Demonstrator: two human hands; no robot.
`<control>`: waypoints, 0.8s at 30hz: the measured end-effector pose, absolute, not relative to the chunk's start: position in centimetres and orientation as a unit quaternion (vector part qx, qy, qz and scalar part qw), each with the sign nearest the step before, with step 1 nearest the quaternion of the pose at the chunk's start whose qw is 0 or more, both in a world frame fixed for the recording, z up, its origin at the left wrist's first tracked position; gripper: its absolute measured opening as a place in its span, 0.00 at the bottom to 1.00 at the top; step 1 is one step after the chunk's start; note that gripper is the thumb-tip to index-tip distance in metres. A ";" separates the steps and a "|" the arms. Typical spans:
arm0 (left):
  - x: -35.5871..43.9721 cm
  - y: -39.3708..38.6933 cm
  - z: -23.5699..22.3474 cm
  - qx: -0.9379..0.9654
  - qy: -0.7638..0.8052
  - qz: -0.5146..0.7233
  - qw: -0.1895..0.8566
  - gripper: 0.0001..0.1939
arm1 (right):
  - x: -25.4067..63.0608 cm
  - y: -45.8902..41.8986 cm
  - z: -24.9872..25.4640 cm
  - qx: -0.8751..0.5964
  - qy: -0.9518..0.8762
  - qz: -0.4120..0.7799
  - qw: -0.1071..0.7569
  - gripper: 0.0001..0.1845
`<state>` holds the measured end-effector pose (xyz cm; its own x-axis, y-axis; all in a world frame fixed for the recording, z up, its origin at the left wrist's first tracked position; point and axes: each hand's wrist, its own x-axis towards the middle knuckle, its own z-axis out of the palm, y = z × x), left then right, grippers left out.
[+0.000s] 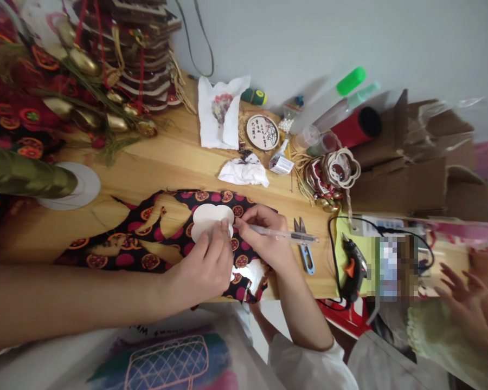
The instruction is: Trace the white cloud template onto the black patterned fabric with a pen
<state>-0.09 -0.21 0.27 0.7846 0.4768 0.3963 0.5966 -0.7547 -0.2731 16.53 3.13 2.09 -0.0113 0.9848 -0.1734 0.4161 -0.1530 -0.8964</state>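
Observation:
A white flower-shaped card piece (205, 219) lies on a dark cloth with orange and magenta round prints (150, 260). My left hand (213, 254) presses it down, fingertips together on its right part. In my right hand (268, 233) a clear-barrelled pen (284, 234) is pinched, its tip by the card's right edge. The cloth has several cut-out holes with the wooden table (171, 157) showing through. Right of my right hand lie blue-handled thread snips (307, 254). A bright white patch (252, 276) shows at the cloth's near right corner.
A black glue gun (353, 265) with a cord rests at the right, near a cardboard box (410, 179). Stacked wooden ornaments (142, 59) and an olive fabric roll (28, 173) stand left. Tissues (244, 170) lie behind. Another person's hand (459, 287) is far right.

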 end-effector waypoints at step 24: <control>0.0 -0.3 -0.1 -0.921 -0.298 -0.154 0.196 0.19 | 16.6 3.1 2.2 -0.621 -0.568 0.431 0.325 0.09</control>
<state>0.00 -0.27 -0.06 0.7752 0.4876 0.4015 0.6090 -0.7457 -0.2701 16.65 3.07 2.16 -0.0173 0.9861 -0.1655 0.4261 -0.1425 -0.8934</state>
